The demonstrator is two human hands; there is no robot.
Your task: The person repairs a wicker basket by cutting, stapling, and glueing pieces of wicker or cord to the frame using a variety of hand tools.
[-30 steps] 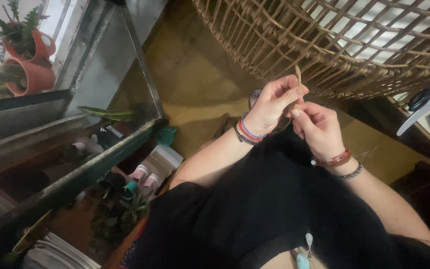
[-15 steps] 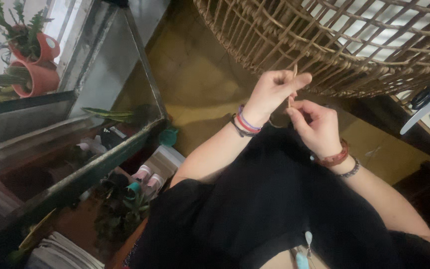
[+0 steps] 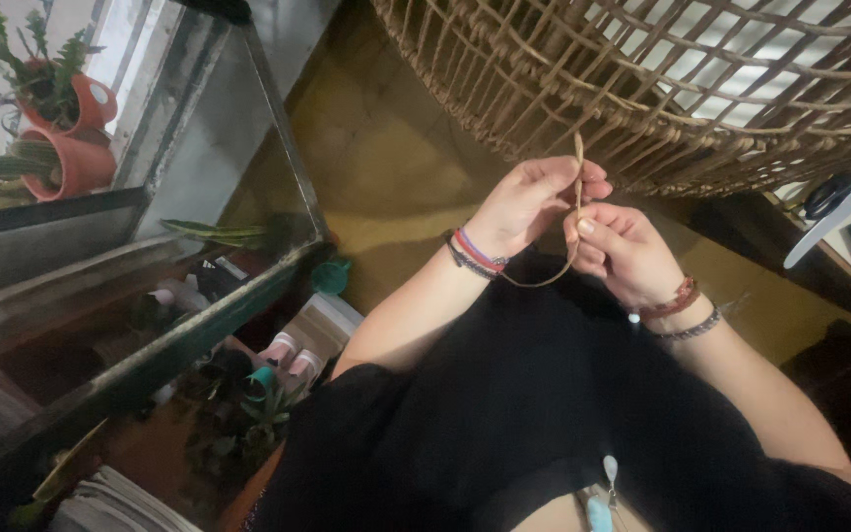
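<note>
The left hand (image 3: 529, 202) is closing its fingers around the upper part of a thin tan reed strand (image 3: 577, 167), pinching it between thumb and fingertips. The right hand (image 3: 622, 251) is curling just beside it, almost touching, its thumb and forefinger nipping the same strand a little lower. Both hands are working in the air above a lap covered in black cloth (image 3: 544, 414), so nothing is carrying the strand but the fingers.

To do this well, I judge the two pinches should be staying close together, so the short stiff stretch between them keeps straight while the slack below hangs free and unkinked.

The strand is standing nearly upright: its free tip is pointing up toward the woven wicker basket (image 3: 662, 89) looming right behind the hands, and its long axis is running top to bottom. Below the hands it is bending into a loose curve that sweeps toward the left wrist with its coloured bracelets (image 3: 475, 251).

Further out, a glass-topped shelf (image 3: 199, 197) and terracotta plant pots (image 3: 71, 138) are sitting to the left.
</note>
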